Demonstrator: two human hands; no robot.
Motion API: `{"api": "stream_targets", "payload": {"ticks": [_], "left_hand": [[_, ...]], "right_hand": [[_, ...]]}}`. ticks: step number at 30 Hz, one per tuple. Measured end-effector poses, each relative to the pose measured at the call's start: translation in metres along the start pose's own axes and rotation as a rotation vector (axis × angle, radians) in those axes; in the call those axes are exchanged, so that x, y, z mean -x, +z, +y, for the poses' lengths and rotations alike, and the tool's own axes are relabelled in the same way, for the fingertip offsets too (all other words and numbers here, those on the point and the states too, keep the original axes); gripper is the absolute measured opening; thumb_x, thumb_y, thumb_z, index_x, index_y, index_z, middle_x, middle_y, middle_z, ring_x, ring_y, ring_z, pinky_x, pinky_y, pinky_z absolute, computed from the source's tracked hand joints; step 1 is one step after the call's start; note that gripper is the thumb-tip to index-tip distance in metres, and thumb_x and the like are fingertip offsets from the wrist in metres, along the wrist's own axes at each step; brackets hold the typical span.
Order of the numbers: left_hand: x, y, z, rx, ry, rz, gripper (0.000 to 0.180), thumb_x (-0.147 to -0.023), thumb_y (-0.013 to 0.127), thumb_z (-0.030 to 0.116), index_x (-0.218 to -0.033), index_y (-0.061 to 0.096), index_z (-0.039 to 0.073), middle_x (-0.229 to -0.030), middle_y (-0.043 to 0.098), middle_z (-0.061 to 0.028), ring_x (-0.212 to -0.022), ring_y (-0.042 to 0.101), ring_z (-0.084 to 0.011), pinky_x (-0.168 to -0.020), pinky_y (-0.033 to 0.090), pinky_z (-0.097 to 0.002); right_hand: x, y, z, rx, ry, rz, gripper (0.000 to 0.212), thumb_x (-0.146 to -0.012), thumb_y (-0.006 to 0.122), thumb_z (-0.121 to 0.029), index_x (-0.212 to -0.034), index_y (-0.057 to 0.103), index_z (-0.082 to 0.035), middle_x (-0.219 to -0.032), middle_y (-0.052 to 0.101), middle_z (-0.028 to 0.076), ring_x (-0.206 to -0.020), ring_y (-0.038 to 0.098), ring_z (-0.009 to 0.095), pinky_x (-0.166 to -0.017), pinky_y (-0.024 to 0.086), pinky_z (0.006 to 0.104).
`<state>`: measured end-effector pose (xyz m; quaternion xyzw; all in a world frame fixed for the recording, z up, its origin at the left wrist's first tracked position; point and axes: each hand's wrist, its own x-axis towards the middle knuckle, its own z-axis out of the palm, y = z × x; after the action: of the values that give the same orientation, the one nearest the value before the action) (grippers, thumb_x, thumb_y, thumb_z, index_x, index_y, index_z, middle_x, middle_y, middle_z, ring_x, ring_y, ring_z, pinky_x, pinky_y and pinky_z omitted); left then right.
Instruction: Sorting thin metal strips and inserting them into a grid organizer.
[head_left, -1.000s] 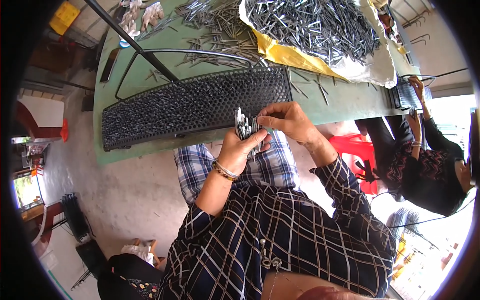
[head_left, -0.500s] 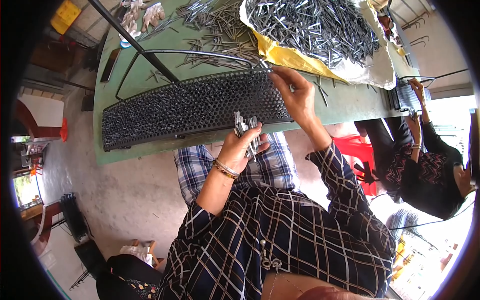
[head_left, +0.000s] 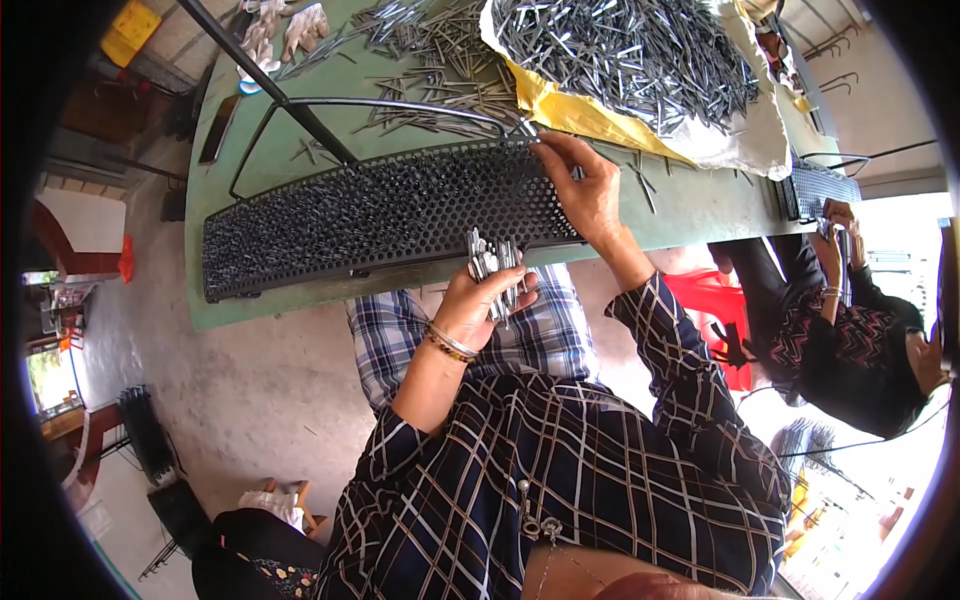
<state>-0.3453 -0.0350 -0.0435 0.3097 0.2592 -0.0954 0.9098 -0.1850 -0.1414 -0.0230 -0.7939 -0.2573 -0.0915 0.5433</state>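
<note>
A long black perforated rack (head_left: 480, 200) lies along the near edge of the green table. Its left part is densely filled with small dark metal pieces, while bare holes show toward the right. In front of it, my left hand (head_left: 482, 293) is closed around a bunch of thin metal strips (head_left: 490, 268), their ends sticking up past the fingers. My right hand (head_left: 590, 187) is over the rack's upper right part, thumb and forefinger pinched at the holes near the far edge. Whatever sits between those fingertips is too small to make out.
A yellow-and-white sack (head_left: 600, 110) heaped with metal strips lies at the far right of the green table (head_left: 350, 120). Loose strips (head_left: 440, 60) and work gloves (head_left: 303, 32) lie farther back. At right a co-worker's hands (head_left: 838, 228) are at another rack (head_left: 815, 185).
My right hand has shifted slightly left along the rack's far edge. The left hand holds its bunch almost in place. The co-worker's upper hand has come down toward the other.
</note>
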Motion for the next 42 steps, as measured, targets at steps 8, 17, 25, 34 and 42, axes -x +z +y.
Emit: {"api": "stream_targets", "payload": {"ticks": [8,17,25,34,42], "left_hand": [[0.004,-0.002,0.001,0.004,-0.03,0.013,0.02,-0.083,0.064,0.007,-0.102,0.058,0.001,-0.091,0.063,-0.0071,-0.084,0.065,-0.0204,-0.068,0.057,-0.033],[0.003,0.001,-0.001,-0.002,0.015,0.038,0.018,-0.083,0.066,0.009,-0.099,0.059,0.003,-0.089,0.063,-0.0056,-0.083,0.065,-0.0188,-0.067,0.056,-0.0319],[0.004,-0.002,0.001,-0.057,0.038,0.052,0.016,-0.084,0.066,0.01,-0.097,0.061,0.004,-0.092,0.064,-0.0054,-0.083,0.065,-0.0173,-0.065,0.055,-0.0289],[0.001,0.004,-0.003,-0.008,0.047,0.059,0.014,-0.087,0.061,0.011,-0.098,0.061,0.002,-0.087,0.061,-0.004,-0.08,0.062,-0.0152,-0.067,0.057,-0.0316],[0.003,-0.001,-0.003,0.065,-0.002,0.022,0.018,-0.087,0.06,0.009,-0.102,0.058,0.0,-0.086,0.059,-0.0037,-0.078,0.06,-0.0147,-0.073,0.058,-0.0364]], "right_hand": [[0.004,0.003,0.0,0.051,-0.042,-0.018,0.017,-0.082,0.067,-0.007,-0.098,0.067,-0.003,-0.079,0.069,0.008,-0.067,0.062,0.007,-0.062,0.049,0.0233],[0.007,0.001,0.011,0.331,-0.423,-0.097,0.017,-0.075,0.068,-0.004,-0.092,0.067,-0.003,-0.092,0.063,0.009,-0.08,0.062,0.029,-0.07,0.05,0.0334],[0.029,-0.016,-0.02,-0.001,0.17,-0.58,0.022,-0.082,0.069,-0.016,-0.098,0.067,-0.001,-0.081,0.065,0.006,-0.067,0.058,0.009,-0.059,0.048,0.0256],[0.011,-0.01,-0.017,-0.203,0.142,-0.185,0.017,-0.084,0.066,-0.011,-0.098,0.067,0.0,-0.082,0.067,0.007,-0.069,0.06,0.01,-0.063,0.048,0.024],[0.0,0.011,0.001,0.001,-0.133,-0.166,0.017,-0.08,0.066,-0.005,-0.097,0.068,-0.003,-0.086,0.065,0.009,-0.075,0.062,0.019,-0.069,0.049,0.0262]]}}
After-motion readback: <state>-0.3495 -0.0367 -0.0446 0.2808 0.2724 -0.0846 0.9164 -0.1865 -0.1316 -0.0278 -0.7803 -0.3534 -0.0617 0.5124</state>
